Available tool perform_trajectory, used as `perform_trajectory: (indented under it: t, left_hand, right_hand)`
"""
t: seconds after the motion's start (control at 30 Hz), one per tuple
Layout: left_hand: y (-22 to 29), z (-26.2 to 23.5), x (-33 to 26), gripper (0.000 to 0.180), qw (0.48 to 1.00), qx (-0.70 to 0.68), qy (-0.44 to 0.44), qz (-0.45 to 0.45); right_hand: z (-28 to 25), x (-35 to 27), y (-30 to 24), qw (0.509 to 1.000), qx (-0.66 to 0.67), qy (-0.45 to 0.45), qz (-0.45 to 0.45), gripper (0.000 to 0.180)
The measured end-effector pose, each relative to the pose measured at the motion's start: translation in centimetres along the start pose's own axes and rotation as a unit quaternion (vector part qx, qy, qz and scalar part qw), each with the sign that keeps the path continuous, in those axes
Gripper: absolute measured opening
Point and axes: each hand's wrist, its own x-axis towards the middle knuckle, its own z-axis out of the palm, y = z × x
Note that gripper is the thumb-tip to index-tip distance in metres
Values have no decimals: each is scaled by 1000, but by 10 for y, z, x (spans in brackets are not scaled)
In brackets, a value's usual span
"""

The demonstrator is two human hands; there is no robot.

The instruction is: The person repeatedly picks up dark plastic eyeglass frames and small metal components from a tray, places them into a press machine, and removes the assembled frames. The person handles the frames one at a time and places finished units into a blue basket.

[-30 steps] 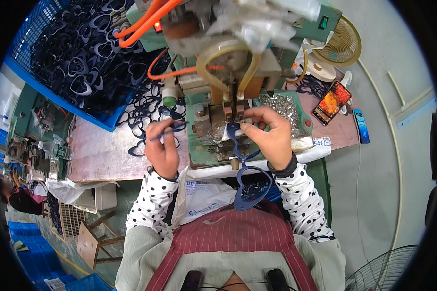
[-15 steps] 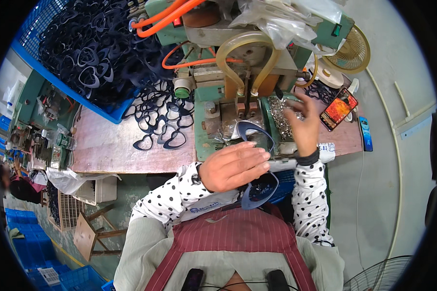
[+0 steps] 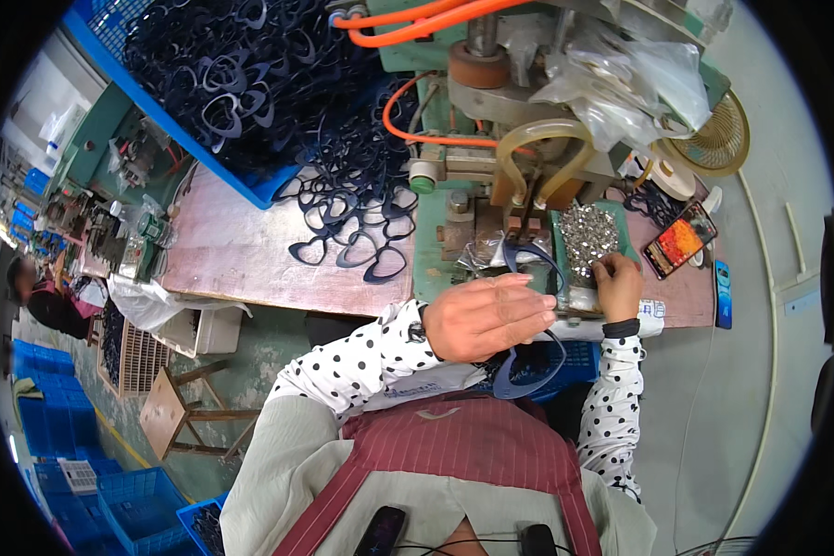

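Note:
My left hand (image 3: 491, 318) is closed just in front of the press, the back of the hand upward. A dark blue curved loop (image 3: 539, 257) shows beyond its fingers, reaching under the press head (image 3: 525, 222). A second dark blue loop (image 3: 507, 383) hangs below the hand, and whether the two join is hidden. My right hand (image 3: 618, 287) is at the near right side of a green tray (image 3: 628, 243) of small shiny metal pieces (image 3: 588, 236). Its thumb and fingertips are pinched together; anything between them is too small to make out.
A large blue basket (image 3: 199, 153) heaped with dark blue loops stands at back left. Loose heart-shaped loops (image 3: 385, 264) lie on the tabletop (image 3: 241, 250). Right of the tray are a lit phone (image 3: 679, 243), a blue packet (image 3: 723, 295) and a fan (image 3: 718, 139). A wooden stool (image 3: 171, 412) stands lower left.
My right hand has come down from above the tray to its near right part, its fingers drawing into a pinch. My left hand stays at the press with the loop. The whole view has shifted.

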Motion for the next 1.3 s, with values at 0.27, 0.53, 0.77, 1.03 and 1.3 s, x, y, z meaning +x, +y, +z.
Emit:
perform_trajectory:
  t: [0.27, 0.53, 0.77, 1.03, 1.3]
  left_hand:
    - [-5, -24, -24, 33, 993, 111, -21, 25]
    - [-148, -77, -90, 16, 839, 328, 65, -428]
    - [-226, -57, -97, 31, 722, 458, -62, -515]
    - [-184, -55, -148, 28, 806, 418, -74, -411]
    - [-135, -104, -175, 19, 868, 332, -199, -311]
  right_hand:
    - [11, 5, 7, 978, 171, 88, 84, 10]
    - [18, 0, 7, 984, 103, 141, 21, 16]
    - [14, 1, 2, 982, 125, 122, 73, 11]
    - [2, -2, -19, 982, 155, 105, 39, 13]
    - [-43, -3, -118, 894, 447, -11, 31, 15]
